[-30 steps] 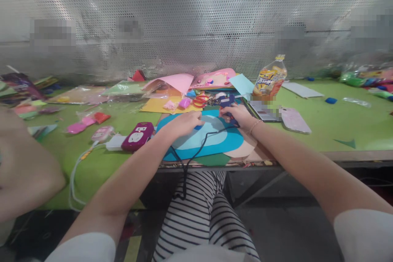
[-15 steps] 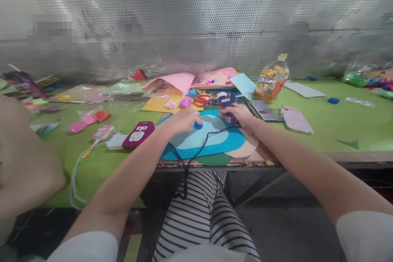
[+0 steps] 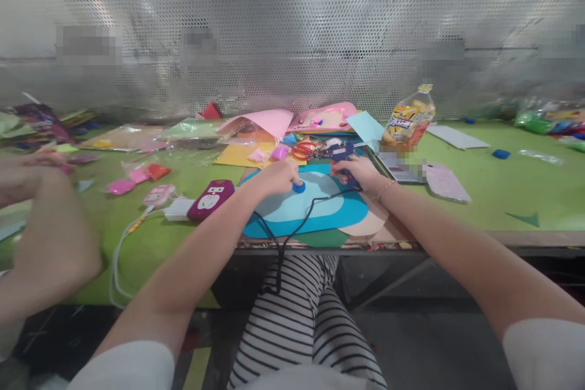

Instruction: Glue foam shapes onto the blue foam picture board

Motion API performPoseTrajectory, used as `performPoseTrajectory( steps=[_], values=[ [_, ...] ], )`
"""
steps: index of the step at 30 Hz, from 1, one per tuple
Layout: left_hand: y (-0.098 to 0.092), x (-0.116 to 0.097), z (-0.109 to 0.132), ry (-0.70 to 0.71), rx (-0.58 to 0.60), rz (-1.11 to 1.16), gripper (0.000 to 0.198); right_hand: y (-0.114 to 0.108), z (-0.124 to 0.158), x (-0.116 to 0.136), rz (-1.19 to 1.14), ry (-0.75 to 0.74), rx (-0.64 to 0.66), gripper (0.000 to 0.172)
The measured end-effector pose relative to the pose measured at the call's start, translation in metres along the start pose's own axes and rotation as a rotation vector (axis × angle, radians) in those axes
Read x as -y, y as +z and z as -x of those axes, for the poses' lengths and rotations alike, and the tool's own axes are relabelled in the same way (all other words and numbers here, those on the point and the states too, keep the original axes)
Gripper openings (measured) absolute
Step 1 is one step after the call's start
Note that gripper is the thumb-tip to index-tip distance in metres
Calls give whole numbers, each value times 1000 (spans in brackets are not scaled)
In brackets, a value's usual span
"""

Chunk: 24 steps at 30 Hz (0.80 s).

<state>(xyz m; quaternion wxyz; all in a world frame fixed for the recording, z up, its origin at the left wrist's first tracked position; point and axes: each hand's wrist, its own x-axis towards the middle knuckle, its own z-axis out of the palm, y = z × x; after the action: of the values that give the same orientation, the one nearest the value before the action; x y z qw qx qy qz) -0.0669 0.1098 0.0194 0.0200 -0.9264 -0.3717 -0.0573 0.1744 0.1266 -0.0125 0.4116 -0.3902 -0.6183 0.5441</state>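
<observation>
A small dark blue disc [image 3: 298, 187] lies on a light blue rounded sheet [image 3: 278, 202], which sits on a larger bright blue rounded sheet [image 3: 351, 214]. Curled over the disc, my left hand [image 3: 282, 177] touches it with its fingertips. My right hand [image 3: 359, 172] is wrapped round a dark blue glue gun [image 3: 343, 151] at the right edge of these sheets. A white stick projects from the gun's back. Its black cord [image 3: 312, 207] crosses the sheets and hangs over the table edge. My palm and fingers partly hide the gun's handle and nozzle.
A maroon power adapter [image 3: 211, 201] with a white plug stands left of the sheets. Red-handled scissors [image 3: 304, 150], clay packets and coloured papers lie behind. A snack bag [image 3: 408, 119] and pink phone [image 3: 448, 183] are at right. Another person's arm [image 3: 59, 225] rests at left.
My left fingertips have shifted slightly on the blue disc, which shows more now. My right hand keeps the glue gun in place. The other person's arm at left has moved, and the view has shifted slightly.
</observation>
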Motion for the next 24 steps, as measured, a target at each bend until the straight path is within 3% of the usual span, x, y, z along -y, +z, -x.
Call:
performPoseTrajectory(
  steps=[4,9,14,18,21,24],
  values=[
    [2,0,0,-37,38,15,35,-1,-2,-2,-10,-11,-12,14],
    [-2,-2,1,-31,-71,39,40,1,0,2,-5,-3,-5,15],
    [0,-2,0,-86,40,73,30,3,4,6,1,11,-22,16],
    [-4,-4,1,-101,-73,142,31,3,4,7,-27,18,-47,15],
    [-13,-13,4,-113,-182,261,28,1,1,8,-12,10,-56,18],
    [-19,-35,3,-89,-147,514,28,1,-1,12,-115,-28,-95,22]
  ],
)
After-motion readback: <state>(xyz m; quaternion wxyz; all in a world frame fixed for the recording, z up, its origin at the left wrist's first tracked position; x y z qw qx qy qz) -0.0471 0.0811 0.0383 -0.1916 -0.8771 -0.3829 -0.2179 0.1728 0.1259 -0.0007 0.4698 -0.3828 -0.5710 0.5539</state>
